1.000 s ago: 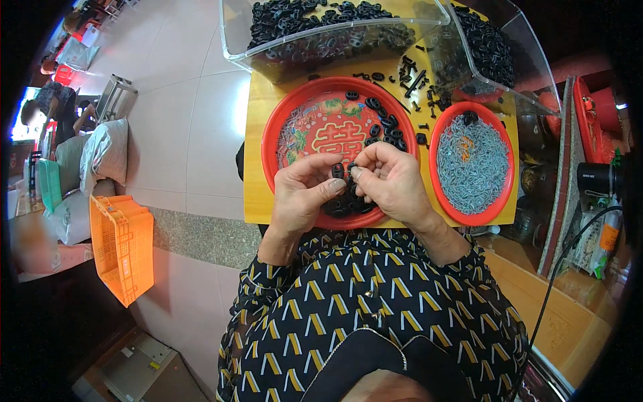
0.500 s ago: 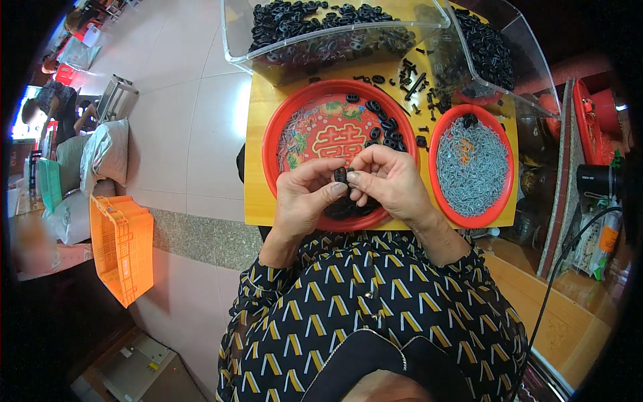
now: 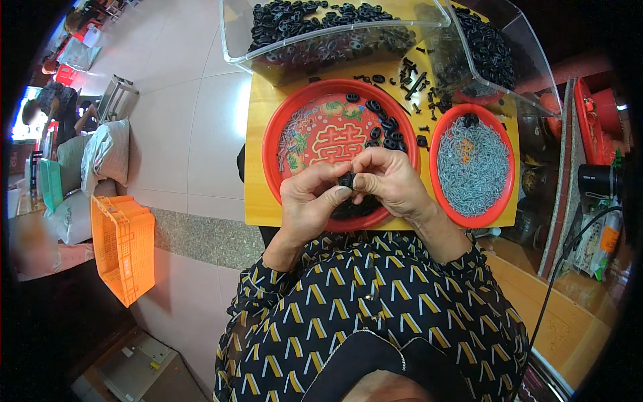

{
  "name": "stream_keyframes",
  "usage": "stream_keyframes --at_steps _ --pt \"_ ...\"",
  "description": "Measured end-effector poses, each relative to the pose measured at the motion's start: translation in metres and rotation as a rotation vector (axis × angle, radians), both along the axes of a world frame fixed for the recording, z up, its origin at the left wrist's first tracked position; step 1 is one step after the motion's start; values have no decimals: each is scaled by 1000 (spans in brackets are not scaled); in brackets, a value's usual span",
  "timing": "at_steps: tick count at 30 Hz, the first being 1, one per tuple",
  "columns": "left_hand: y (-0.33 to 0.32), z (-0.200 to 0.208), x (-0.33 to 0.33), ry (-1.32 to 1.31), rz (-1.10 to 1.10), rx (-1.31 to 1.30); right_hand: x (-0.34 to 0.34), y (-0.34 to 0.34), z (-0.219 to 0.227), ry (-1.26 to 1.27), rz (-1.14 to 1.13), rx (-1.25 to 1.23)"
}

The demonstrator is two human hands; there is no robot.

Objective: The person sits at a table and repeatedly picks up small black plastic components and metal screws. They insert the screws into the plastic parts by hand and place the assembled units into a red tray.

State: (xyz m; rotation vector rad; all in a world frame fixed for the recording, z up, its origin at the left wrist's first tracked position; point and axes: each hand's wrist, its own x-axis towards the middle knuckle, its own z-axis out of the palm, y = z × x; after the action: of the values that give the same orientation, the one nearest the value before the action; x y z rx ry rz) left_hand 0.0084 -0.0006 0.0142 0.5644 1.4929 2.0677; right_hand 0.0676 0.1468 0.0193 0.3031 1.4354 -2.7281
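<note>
Black part (image 3: 346, 179), small and ring-like, sits pinched between the fingertips of both hands just above the near rim of the big red tray (image 3: 281, 127). Left hand (image 3: 311, 201) curls its fingers in, thumb and forefinger pressed on the part from the left; right hand (image 3: 387, 179) meets it from the right, fingers bent and closed on the same piece, so the two hands touch at the tips. Under them, on the tray's near edge, lies a small heap of black parts (image 3: 358, 209), and more black rings (image 3: 383, 128) are scattered on the tray's far right side. The tray floor bears a red-and-gold ornamental emblem with green leaf shapes at the left. Just right of it stands a smaller red tray (image 3: 439, 134) filled with grey metal pieces (image 3: 474, 167), with an orange patch showing in the middle. Both trays rest on a yellow bench (image 3: 258, 194). At the far edge a clear plastic bin (image 3: 234, 40) holds a mass of black parts, and a second clear bin (image 3: 529, 74) leans at the right with more. Loose black bits (image 3: 412, 74) lie on the bench between bins and trays. On the tiled floor to the left stand an orange crate (image 3: 124, 244) and pale sacks (image 3: 100, 151).
</note>
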Motion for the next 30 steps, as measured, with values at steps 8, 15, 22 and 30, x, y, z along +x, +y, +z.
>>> stream_keyframes --at_steps 8,15,22,30 --pt "2 -3 0 104 3 -94 -3 0 -7 30 -15 63" --pt "5 0 -3 -145 -13 30 -5 2 -4 -2 -21 10" --pt "-5 -8 -5 -107 0 50 3 8 5 -122 -45 177" --pt "0 4 5 3 9 -39 0 -8 27 -103 -18 398"
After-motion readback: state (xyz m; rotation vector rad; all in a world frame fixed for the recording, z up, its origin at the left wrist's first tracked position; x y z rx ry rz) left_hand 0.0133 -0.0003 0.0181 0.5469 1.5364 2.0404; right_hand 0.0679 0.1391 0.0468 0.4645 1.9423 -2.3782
